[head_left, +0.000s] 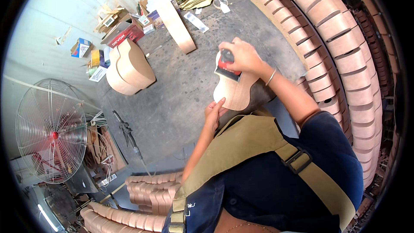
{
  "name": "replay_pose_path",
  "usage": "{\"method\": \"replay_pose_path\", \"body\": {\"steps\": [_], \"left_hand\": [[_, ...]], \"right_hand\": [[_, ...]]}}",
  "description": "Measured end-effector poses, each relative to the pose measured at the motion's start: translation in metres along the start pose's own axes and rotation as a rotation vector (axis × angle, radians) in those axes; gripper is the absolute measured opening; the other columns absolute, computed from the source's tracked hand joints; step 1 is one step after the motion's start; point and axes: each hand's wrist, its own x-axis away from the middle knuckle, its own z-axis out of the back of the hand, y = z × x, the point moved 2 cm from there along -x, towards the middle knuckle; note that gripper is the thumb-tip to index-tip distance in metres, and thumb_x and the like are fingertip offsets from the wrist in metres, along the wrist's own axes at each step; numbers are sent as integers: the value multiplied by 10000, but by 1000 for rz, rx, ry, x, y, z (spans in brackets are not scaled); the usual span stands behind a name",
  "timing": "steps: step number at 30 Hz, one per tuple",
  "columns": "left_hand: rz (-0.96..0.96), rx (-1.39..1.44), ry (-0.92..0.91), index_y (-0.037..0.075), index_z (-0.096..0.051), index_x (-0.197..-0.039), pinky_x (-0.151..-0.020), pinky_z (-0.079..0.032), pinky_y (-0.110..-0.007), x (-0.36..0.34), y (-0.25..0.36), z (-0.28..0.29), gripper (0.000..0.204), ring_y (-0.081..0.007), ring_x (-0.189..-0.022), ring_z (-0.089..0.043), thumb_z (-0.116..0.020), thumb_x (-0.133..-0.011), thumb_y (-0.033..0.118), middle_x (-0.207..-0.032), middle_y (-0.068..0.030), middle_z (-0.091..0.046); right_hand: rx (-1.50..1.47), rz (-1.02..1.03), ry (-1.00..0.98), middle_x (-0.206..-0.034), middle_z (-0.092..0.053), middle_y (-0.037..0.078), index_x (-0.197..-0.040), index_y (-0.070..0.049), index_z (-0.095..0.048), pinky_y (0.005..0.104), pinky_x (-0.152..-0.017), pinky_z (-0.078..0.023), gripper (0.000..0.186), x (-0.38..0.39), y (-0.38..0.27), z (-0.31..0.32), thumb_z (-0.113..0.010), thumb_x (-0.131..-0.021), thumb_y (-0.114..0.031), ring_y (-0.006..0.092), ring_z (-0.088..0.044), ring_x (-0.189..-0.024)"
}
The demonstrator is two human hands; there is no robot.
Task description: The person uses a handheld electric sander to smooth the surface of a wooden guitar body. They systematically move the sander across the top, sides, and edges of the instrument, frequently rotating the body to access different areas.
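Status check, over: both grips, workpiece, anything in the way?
Right grip on red-and-black sander, atop guitar-shaped wooden body. Left grip at its near left edge. Wooden strip lies clear of it.

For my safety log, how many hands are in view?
2: the left hand at the near-left edge of the wooden piece, the right hand gripping the red-and-black tool.

I see big white letters on the red box (126, 36). The white box's (98, 73) print is too small.
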Motion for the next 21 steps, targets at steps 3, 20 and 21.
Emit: {"method": "replay_pose_path", "body": {"steps": [3, 20, 21], "left_hand": [[0, 6, -16, 37, -750, -1139, -960, -654, -363, -5, -1, -4, 332, -194, -1007, -803, -870, -990, 308, -1133, -114, -821], [-32, -20, 24, 65, -687, -1183, -926, -672, -394, 0, 6, -5, 360, -228, -998, -807, -753, -1074, 401, -1129, -135, -807], [-56, -3, 19, 56, -674, -1214, -939, -670, -405, 2, 6, -5, 369, -242, -1013, -806, -739, -1083, 395, -1148, -146, -802]], "right_hand": [[78, -163, 162, -1145, -671, 209, -1367, -307, -693, 508, -914, -598, 613, -18, 59, 17, -877, -784, -361, 428, -727, -1036], [51, -403, 354, -1125, -649, 178, -1264, -272, -713, 510, -881, -595, 510, 87, 97, 31, -906, -798, -347, 425, -724, -1038], [91, -432, 373, -1126, -647, 179, -1268, -279, -711, 513, -874, -592, 509, 82, 97, 35, -905, -803, -356, 427, -722, -1034]]}}
